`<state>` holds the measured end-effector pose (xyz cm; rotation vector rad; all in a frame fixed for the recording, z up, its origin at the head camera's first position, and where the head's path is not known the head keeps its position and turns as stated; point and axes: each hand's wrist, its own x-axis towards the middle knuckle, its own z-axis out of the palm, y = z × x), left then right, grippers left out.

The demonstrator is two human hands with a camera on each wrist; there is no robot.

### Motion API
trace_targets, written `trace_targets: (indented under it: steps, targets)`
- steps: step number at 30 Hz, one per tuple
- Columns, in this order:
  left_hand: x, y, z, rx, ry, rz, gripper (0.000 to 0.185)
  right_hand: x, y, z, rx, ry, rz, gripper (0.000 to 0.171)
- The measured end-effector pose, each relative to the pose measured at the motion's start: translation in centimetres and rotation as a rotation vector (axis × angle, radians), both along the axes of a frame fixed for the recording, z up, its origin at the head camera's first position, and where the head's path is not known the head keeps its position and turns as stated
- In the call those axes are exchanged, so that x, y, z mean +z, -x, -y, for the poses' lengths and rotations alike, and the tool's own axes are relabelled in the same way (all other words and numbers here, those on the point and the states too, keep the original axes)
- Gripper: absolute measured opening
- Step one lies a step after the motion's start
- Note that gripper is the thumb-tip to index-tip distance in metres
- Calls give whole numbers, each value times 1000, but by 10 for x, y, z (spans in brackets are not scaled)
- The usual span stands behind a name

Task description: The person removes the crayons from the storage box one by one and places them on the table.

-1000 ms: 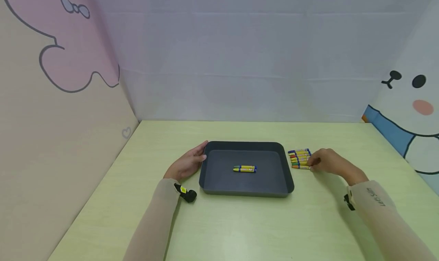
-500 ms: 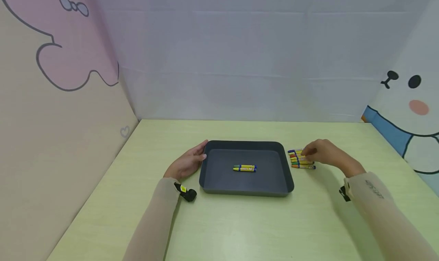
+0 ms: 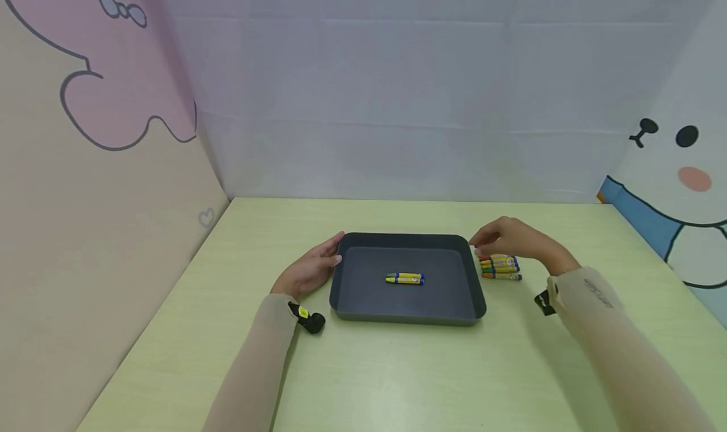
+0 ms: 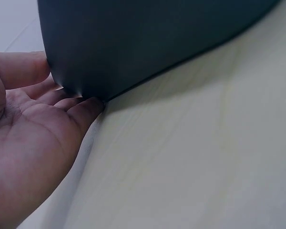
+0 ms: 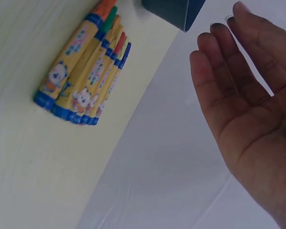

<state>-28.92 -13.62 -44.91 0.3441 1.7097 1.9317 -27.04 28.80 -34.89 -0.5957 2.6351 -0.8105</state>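
A dark grey tray [image 3: 363,296] lies mid-table with two yellow crayons [image 3: 405,279] side by side on its floor. My left hand [image 3: 309,271] rests against the tray's left wall with its fingers fairly straight. The left wrist view shows those fingers [image 4: 81,107] touching the tray wall [image 4: 148,38]. A row of several yellow-wrapped crayons [image 3: 500,267] lies just right of the tray. My right hand [image 3: 505,238] hovers above that row near the tray's far right corner. In the right wrist view it [image 5: 248,109] is spread with nothing in its palm, beside the crayons [image 5: 86,81].
The pale green table [image 3: 397,375] is walled by a cartoon panel on the left [image 3: 113,104], a plain one behind, and another on the right [image 3: 681,186]. Black wrist cameras [image 3: 309,321] sit on both sleeves. The tray corner [image 5: 174,9] shows in the right wrist view.
My right hand has lifted off the near end of the crayon row and moved left and away, toward the tray's far right corner. The left hand and the tray have stayed put.
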Motion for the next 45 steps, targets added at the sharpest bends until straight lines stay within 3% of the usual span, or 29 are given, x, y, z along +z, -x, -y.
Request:
trace_targets:
  steps: [8,18,29,45]
  targets:
    - [1,-1,2,-10,-2,-8,69,3,7,24,49,58,23,39]
    - [-1,1,3,-5,-6,-13,69,3,17,48,105,85,60,35]
    - [-1,1,5,-10,-2,-18,69,-6,28,78,162,34,131,34]
    - [0,-1,3,-21,4,-31,69,-24,32,103,243,9,208,30]
